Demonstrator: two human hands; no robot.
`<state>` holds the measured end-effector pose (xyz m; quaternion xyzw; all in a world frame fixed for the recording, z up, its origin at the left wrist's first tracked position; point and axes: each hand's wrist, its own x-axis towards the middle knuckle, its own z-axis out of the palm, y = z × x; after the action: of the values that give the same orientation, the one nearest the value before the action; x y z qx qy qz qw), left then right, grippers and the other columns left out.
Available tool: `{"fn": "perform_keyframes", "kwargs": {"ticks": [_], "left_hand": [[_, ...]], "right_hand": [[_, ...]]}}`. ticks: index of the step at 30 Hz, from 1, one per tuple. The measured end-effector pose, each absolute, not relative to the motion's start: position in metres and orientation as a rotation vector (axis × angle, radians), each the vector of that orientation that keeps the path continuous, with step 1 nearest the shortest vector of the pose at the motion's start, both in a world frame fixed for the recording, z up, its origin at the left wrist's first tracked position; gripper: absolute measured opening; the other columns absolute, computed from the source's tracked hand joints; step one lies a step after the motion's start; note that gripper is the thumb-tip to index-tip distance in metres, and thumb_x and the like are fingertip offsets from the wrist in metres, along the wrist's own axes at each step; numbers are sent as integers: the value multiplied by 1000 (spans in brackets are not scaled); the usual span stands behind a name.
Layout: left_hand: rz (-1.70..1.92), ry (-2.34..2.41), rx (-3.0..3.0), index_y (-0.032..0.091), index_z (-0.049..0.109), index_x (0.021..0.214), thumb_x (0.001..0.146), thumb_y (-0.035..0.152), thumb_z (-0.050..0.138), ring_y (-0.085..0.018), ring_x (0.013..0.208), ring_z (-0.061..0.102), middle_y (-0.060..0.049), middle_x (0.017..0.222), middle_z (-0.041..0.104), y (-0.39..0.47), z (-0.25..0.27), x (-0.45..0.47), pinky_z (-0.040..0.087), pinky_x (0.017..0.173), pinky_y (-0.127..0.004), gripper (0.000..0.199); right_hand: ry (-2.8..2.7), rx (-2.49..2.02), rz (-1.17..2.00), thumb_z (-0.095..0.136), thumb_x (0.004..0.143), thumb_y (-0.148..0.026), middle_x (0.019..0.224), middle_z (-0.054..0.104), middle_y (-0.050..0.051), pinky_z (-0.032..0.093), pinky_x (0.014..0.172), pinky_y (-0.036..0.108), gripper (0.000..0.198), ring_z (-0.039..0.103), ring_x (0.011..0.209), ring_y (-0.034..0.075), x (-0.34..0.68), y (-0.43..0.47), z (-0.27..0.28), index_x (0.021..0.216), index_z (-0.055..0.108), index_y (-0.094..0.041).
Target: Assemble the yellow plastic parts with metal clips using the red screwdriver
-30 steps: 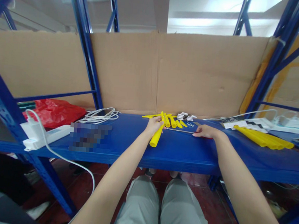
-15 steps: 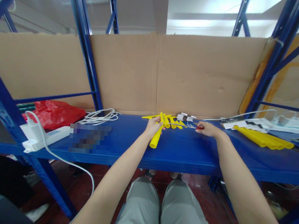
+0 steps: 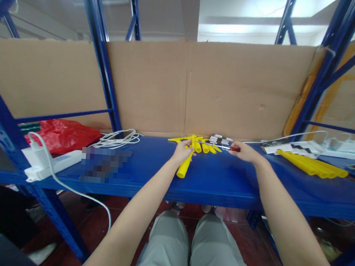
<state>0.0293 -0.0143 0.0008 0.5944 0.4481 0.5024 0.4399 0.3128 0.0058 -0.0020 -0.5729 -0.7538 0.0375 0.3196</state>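
Note:
My left hand (image 3: 182,152) is closed around a yellow plastic tube (image 3: 183,167), whose wide round end points toward me. My right hand (image 3: 245,152) grips the dark red handle of a screwdriver (image 3: 221,146). Its long metal shaft points left, toward the upper part of the held tube. Whether the tip touches the tube is too small to tell. Just behind and between the hands lie several yellow plastic pieces (image 3: 205,148) on the blue shelf (image 3: 223,179).
Small black-and-white boxes (image 3: 220,139) stand at the back. Several yellow tubes (image 3: 313,165) lie at right. On the left are a coiled white cable (image 3: 120,138), a red plastic bag (image 3: 66,135) and a power strip (image 3: 53,166). Cardboard (image 3: 223,91) closes off the back.
My right hand has shifted slightly left and up with the screwdriver, whose shaft now slants up toward its left end. My left hand stays nearly in place with the yellow tube.

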Motion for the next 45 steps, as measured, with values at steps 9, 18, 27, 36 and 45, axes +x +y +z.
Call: {"fn": "perform_keyframes", "kwargs": {"ticks": [9,18,27,36,45], "left_hand": [[1261,1116,1486,15,60,125,79,4,61,-6,52,62,-12,121,62,-13,-1,30,44,41,-16,47],[1273,1108,1464,15,59,126,80,2,57,-6,52,62,-11,119,63,-13,0,31,43,40,-15,48],[1257,1128,1478,13,56,130,80,1,54,-6,53,62,-13,123,61,-13,0,30,43,40,-16,51],[1267,1120,1463,13,56,129,82,0,49,-7,55,63,-13,125,61,-10,-2,31,44,42,-16,50],[1273,1088,1445,14,59,124,84,3,54,-8,59,64,-12,121,64,-8,-4,29,42,43,-13,42]], "right_hand": [[-1977,-1506,121,70,71,-40,82,71,7,49,76,35,24,63,81,24,313,8,-5,86,65,-22],[-1984,-1534,134,70,71,-39,81,70,6,49,76,35,22,63,82,24,315,8,-5,84,64,-22],[-2009,-1461,170,67,72,-32,78,68,5,48,73,32,15,62,77,21,311,8,-3,76,58,-21],[-2026,-1389,159,65,73,-31,75,67,3,48,68,30,13,61,71,18,315,13,-7,75,57,-21],[-2023,-1384,99,72,70,-38,73,69,4,49,67,30,20,62,69,20,322,17,-11,79,64,-21]]}}
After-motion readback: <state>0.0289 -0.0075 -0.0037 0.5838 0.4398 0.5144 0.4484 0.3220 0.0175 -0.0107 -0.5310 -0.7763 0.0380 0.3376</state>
